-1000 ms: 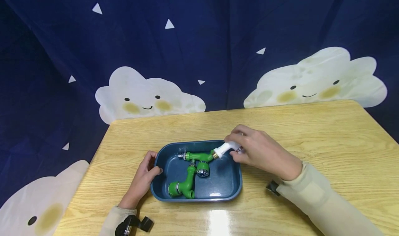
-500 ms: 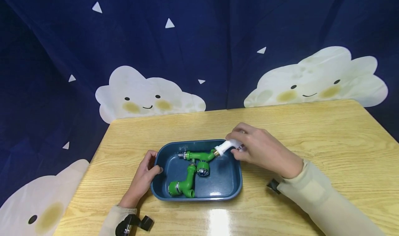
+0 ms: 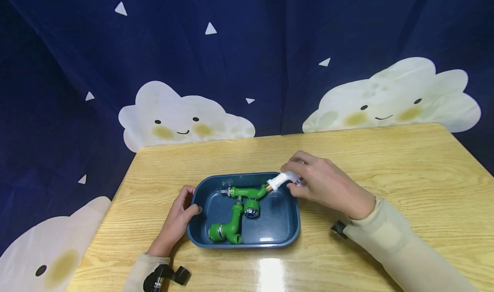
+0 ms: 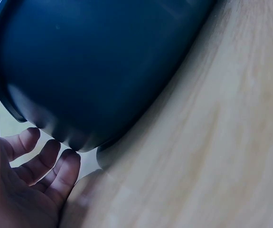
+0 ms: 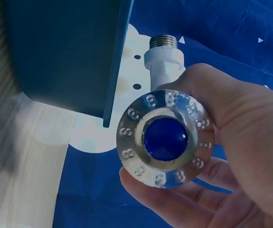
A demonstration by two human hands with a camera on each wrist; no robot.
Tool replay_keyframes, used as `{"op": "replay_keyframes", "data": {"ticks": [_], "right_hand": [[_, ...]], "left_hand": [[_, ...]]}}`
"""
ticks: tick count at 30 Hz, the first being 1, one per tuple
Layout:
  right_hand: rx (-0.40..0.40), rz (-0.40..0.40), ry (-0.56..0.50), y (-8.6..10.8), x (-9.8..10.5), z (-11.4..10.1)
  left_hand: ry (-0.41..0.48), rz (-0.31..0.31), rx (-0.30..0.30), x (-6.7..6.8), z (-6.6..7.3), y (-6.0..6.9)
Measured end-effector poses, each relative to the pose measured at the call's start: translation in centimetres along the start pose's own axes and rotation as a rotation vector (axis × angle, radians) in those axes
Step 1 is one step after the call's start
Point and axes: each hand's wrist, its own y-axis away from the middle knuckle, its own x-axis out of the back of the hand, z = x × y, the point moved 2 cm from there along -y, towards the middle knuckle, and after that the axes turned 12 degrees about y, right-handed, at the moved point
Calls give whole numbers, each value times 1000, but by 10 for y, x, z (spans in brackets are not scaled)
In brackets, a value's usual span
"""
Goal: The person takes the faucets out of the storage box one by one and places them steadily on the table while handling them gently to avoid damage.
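Note:
A dark blue tray (image 3: 270, 230) stands on the table, holding two green faucets, one (image 3: 247, 192) lying along the back, the other (image 3: 231, 228) at the front left. My left hand (image 3: 178, 217) grips the tray's left end, thumb over the rim; in the left wrist view its fingers (image 4: 66, 172) touch the outer wall. My right hand (image 3: 328, 185) holds a white faucet (image 3: 281, 180) at the tray's back right corner, its brass threaded end over the tray. The right wrist view shows the faucet's chrome knob with a blue centre (image 5: 165, 138) within the right hand (image 5: 240, 123).
The wooden table (image 3: 386, 167) extends around the tray on all sides. Behind it hangs a dark blue curtain (image 3: 270, 47) with white clouds and triangles. A black strap with a small block (image 3: 181, 275) is on the left wrist.
My right hand and the white faucet have shifted very slightly to the right and toward the back. The left hand keeps its hold on the tray, and the green faucets lie as before.

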Motion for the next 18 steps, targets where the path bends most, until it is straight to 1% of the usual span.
{"op": "replay_keyframes", "data": {"ticks": [18], "right_hand": [[-12,10,-4,0,0,3]], "left_hand": [[9,1,-2,0,0,0]]}}
